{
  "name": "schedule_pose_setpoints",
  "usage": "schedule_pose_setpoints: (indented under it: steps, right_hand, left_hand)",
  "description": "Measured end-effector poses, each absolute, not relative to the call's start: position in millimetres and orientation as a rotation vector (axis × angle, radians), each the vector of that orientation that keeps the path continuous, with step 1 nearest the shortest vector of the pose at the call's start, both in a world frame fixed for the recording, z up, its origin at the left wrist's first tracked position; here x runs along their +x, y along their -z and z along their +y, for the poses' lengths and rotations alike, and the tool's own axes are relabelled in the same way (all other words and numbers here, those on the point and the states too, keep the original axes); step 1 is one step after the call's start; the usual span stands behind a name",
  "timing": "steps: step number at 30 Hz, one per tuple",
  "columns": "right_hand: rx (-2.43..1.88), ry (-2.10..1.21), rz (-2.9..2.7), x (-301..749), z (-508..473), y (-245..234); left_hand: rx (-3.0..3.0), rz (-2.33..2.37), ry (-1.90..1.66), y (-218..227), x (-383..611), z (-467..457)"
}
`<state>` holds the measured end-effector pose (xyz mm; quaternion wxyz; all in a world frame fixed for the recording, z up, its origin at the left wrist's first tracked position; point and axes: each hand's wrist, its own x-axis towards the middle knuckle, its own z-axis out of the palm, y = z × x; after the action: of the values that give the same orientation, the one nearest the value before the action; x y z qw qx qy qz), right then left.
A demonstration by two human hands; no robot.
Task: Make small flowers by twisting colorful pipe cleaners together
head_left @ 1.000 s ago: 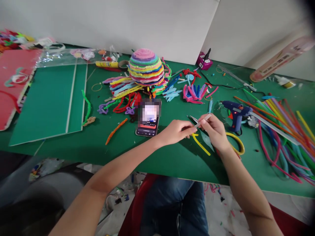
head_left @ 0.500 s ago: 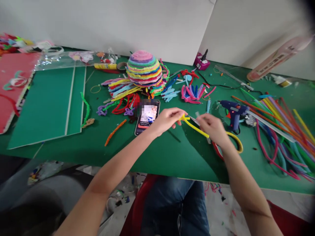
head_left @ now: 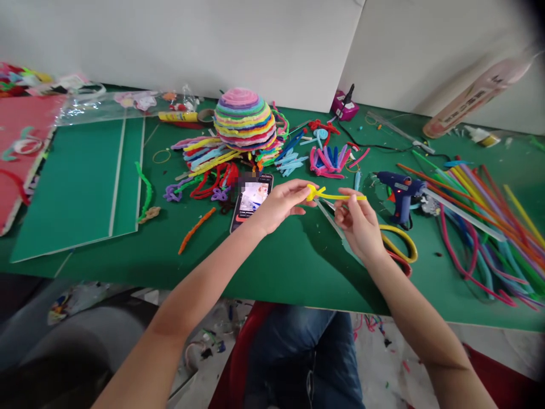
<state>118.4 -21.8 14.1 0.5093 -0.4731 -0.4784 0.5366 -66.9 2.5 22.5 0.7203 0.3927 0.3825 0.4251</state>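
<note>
A yellow pipe cleaner stretches between my two hands above the table. Its left end is bent into a small knotted shape, which my left hand pinches between thumb and fingertips. Farther along, the straight tail is gripped by my right hand, with the tip poking out past the thumb. Beneath the right hand are scissors with a yellow and red handle; their blades point up and left, and the middle is hidden by the hand. A lit phone lies close to my left hand.
A striped pipe-cleaner dome stands at the back among bundles of cut pieces. To the right are a blue glue gun and loose long pipe cleaners. An orange piece and a green board lie left.
My right hand has taken hold of the pipe cleaner's tail, which hung down to the right before and is now drawn nearly level. My left hand keeps its pinch.
</note>
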Motion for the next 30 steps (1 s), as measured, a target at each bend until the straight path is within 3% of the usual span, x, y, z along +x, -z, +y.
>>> schedule_pose_setpoints:
  steps: [11,14,20,30]
  right_hand:
    - [-0.886,-1.251,-0.900,119,-20,-12]
    - [-0.922,-1.003,-1.137,126,-22,-11]
    - [-0.715,-0.197,-2.100,147,-23,-18]
    - [-0.787,-0.021,-2.364,152,-22,-25]
  left_hand:
    - [0.810,0.840,-0.763,-22,-61,-3]
    - [0.762,0.811,-0.762,-23,-61,-4]
    - [0.678,0.772,-0.774,-28,-65,-2]
    - [0.858,0.783,-0.815,-24,-63,-6]
